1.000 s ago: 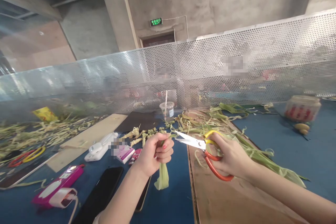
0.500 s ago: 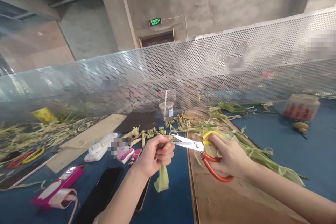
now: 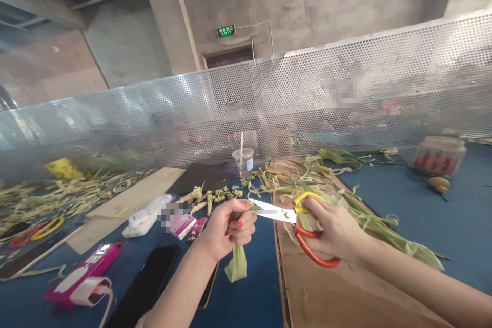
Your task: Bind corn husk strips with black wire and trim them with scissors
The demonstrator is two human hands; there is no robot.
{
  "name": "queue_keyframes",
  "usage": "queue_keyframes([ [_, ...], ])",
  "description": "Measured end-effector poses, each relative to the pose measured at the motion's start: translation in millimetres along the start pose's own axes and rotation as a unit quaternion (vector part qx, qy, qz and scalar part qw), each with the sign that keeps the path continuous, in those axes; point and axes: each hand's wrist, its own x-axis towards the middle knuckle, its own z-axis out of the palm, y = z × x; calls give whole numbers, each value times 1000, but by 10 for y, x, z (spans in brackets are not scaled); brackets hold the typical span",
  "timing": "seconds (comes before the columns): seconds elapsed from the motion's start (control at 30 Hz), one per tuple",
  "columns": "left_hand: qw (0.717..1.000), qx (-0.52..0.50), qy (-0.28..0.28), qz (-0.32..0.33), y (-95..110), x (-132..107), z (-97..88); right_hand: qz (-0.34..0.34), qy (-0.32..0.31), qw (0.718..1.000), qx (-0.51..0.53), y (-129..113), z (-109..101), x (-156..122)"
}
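My left hand point(image 3: 229, 228) is closed around a pale green leaf strip point(image 3: 237, 262) whose lower end hangs below the fist over the blue table. My right hand point(image 3: 335, 228) grips scissors point(image 3: 292, 216) with one yellow and one orange handle loop. The blades are nearly closed and their tips touch the top of the leaf at my left fingers. Small woven leaf pieces point(image 3: 215, 196) lie just beyond my left hand.
A brown board point(image 3: 326, 292) lies under my right arm, with a heap of leaf strips point(image 3: 338, 189) on its far end. Black phones point(image 3: 148, 287), a pink case point(image 3: 84, 277), a white device point(image 3: 148, 213), a plastic cup point(image 3: 243, 160) and a jar point(image 3: 439, 155) stand around. A perforated metal screen point(image 3: 269, 107) closes the back.
The scissors moved left to the leaf in my left hand and the blades have come together. My left hand stayed almost still.
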Motion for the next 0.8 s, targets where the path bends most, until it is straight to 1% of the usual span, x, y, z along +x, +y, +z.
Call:
queue_keyframes([
  [0.3,1000,-13,2,0,0,0,1,19,3,1000,-2,-28,-5,15],
  [0.57,1000,-7,7,0,-2,-4,-11,0,10,1000,4,-17,-13,11],
  [0.8,999,-38,31,10,15,-13,-35,20,15,1000,9,3,-38,6],
])
